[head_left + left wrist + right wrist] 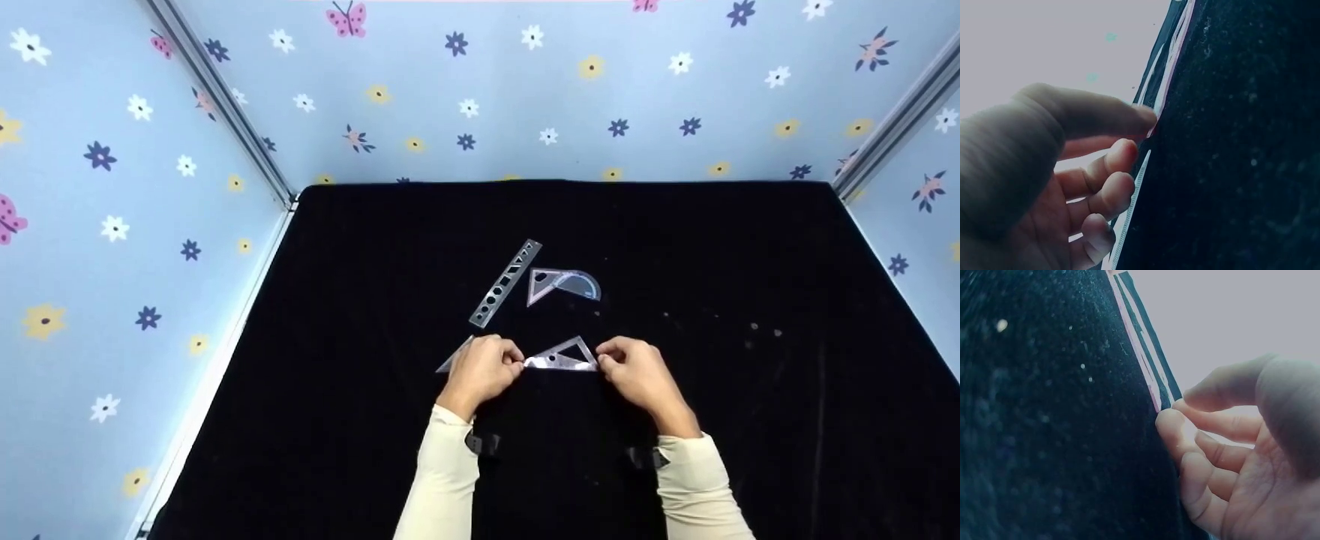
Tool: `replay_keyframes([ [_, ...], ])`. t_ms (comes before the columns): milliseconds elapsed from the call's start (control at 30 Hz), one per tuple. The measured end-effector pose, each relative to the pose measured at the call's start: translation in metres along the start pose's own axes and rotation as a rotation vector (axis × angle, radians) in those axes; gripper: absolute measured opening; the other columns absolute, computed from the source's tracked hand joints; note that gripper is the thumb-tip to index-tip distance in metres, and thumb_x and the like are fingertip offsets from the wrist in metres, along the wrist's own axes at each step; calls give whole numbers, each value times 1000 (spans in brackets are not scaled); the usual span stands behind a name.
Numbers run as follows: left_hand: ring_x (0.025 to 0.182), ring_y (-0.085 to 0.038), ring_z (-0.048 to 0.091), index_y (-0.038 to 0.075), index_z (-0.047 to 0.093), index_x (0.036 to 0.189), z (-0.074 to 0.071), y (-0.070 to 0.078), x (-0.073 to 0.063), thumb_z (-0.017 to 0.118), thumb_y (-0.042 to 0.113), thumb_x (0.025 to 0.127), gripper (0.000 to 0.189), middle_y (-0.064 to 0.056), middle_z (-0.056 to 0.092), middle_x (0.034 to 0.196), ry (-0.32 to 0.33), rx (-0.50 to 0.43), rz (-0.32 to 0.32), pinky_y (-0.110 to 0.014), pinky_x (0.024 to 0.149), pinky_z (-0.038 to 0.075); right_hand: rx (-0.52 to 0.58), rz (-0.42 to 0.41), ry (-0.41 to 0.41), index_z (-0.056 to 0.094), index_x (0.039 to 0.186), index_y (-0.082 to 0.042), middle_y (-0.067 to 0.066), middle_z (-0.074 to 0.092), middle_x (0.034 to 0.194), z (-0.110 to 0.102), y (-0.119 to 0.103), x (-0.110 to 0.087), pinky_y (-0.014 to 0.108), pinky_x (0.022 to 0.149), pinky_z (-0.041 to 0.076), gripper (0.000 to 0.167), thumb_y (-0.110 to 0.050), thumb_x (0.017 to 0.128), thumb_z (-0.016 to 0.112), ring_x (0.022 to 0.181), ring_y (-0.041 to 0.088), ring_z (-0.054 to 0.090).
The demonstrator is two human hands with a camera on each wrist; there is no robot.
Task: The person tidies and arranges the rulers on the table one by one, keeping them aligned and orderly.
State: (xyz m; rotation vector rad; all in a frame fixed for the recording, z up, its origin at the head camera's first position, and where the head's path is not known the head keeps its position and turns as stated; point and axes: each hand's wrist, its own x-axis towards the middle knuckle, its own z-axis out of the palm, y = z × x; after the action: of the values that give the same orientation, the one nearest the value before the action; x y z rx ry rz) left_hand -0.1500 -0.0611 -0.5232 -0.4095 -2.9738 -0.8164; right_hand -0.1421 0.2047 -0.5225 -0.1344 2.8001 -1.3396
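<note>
A clear plastic set square (559,363) lies between both hands, its long edge toward the person. My left hand (484,367) pinches its sharp left corner between thumb and forefinger, the other fingers (1117,194) loosely curled. At the opposite corner, the thumb and fingertips of my right hand (636,373) hold the set square's end; the right wrist view shows its pinkish edge (1139,354) running up from the fingers. A second clear triangular piece (453,358) sticks out from beneath the left hand, which hides the rest; its graduated edge (1131,211) shows in the left wrist view.
Beyond the hands lies a clear ruler (504,285) with cut-out shapes, set at a slant. Right of it, a small set square (541,285) and a protractor (579,285) overlap. Black cloth (360,285) covers the table, with flowered panels (510,97) around it.
</note>
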Motion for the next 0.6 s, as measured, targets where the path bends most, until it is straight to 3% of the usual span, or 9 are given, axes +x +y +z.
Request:
replay_keyframes([
  [133,69,-6,56,28,78,88,0,0,2,72,33,85,9,16,57,74,0,-5,-5,-32,68,47,17,13,0,74,99,-3,-1,67,75,0,-1,0,30,66,51,13,-5,90,66,66,13,63],
  [300,69,-8,57,27,77,91,2,1,2,68,30,88,11,15,58,74,58,-5,12,-31,64,47,29,21,-10,73,101,-1,0,66,73,0,-1,0,28,62,50,14,-5,91,65,64,12,62],
  [467,74,-12,63,26,78,91,2,2,1,66,27,91,12,12,63,79,105,-8,6,-35,68,50,34,18,-16,73,102,-1,0,66,73,1,-2,0,27,60,49,15,-5,91,65,63,12,62],
  [600,79,-14,65,25,78,95,6,8,4,65,27,92,13,10,66,84,96,-26,15,-36,69,51,17,9,1,74,102,-2,0,67,74,1,-1,0,28,61,50,14,-5,91,65,64,12,61],
])
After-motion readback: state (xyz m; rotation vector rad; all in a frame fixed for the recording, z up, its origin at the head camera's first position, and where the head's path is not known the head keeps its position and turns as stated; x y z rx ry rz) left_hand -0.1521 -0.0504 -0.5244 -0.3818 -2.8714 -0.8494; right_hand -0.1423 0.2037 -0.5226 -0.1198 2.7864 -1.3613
